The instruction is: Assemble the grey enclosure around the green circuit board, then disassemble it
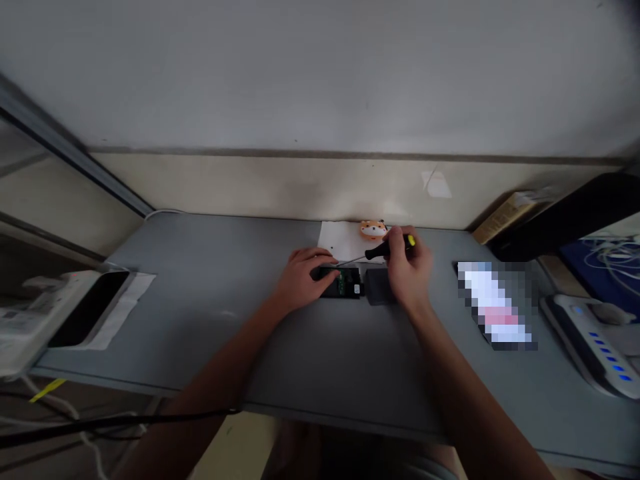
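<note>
My left hand (306, 279) presses its thumb and fingers on the left end of a small black device (353, 293), whose opened casing shows a green circuit board (341, 283). In my right hand (410, 273) is a screwdriver (377, 251) with a black handle and a yellow end. Its thin shaft points left, and the tip meets the device's upper edge near my left fingers; the exact contact is too small to make out. A dark grey flat piece (379, 288) lies just right of the device, partly under my right hand.
Behind the device are white paper (340, 235) and an orange animal-faced case (373, 230). A blurred-screen phone (495, 303) and a power strip (595, 347) lie right. On the left, a black phone (93, 310) rests on paper beside a white box (30, 317). A wall bounds the desk behind.
</note>
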A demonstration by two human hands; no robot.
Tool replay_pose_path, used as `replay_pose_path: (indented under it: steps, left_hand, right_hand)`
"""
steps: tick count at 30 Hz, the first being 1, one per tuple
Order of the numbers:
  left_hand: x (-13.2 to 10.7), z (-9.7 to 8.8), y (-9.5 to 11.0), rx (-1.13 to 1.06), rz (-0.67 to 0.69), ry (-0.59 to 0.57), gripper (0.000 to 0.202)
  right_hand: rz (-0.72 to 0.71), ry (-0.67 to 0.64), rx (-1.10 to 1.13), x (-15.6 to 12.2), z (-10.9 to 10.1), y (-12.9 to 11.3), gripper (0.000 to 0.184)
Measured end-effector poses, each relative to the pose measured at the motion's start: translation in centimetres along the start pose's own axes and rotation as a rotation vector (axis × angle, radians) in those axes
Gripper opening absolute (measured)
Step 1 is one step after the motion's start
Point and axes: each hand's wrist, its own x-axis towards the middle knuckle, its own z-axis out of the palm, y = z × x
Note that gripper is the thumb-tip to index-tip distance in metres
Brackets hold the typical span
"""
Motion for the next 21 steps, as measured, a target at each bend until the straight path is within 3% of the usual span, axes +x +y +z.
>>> replay_pose_path:
  steps: [10,21]
  left_hand:
    - [0.07,-0.08,-0.12,-0.01,0.001,-0.018,0.015]
    - [0.1,0.14,-0.6,-0.013,0.015,0.037,0.01]
  right_hand:
    - [0.03,0.003,0.019,-0.05,0.1,-0.15,0.047]
    - [-0.007,0.021,0.008,-0.07,0.26,0.2,0.046]
